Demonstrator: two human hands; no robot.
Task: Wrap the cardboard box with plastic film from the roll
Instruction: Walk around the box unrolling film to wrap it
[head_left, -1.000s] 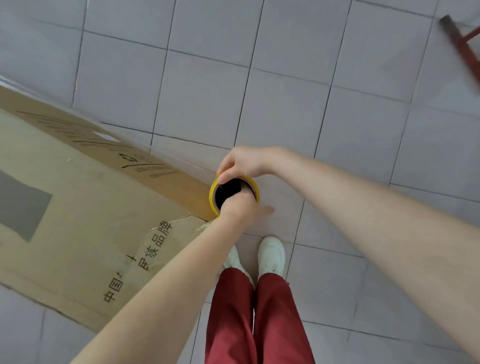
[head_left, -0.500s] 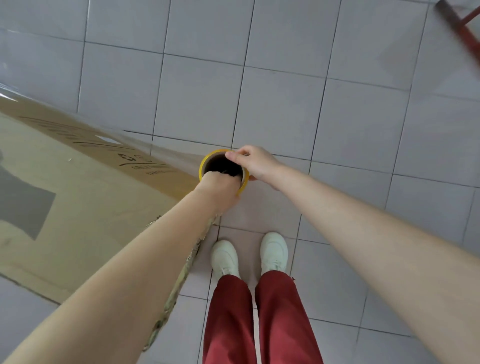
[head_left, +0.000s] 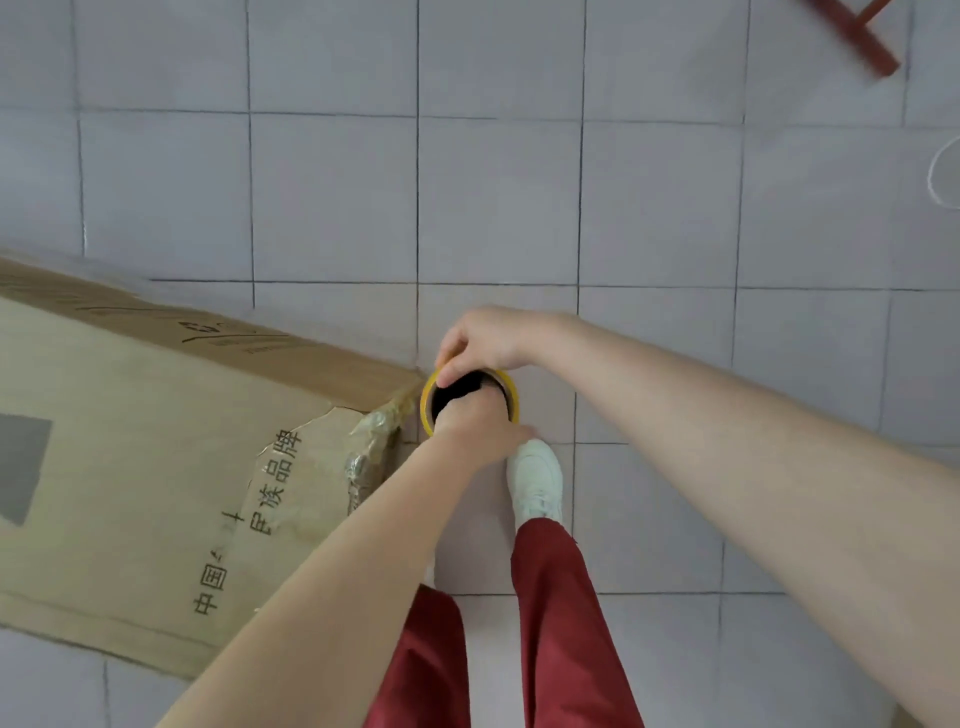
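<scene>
Both hands grasp the film roll just beside the cardboard box corner: left hand curled into its core, right hand pinching the yellow rim; tiled floor stretches beyond.

Floor: pale grey square tiles, matte, faint lilac cast. Grout lines thin and dark, regular grid running across whole view. Red-brown wooden frame in top right corner, two bars meeting at angle, blurred, mostly cut off. Pale curved rim at right edge, only partly visible, kind unclear. Light soft and even, shadows faint.
</scene>
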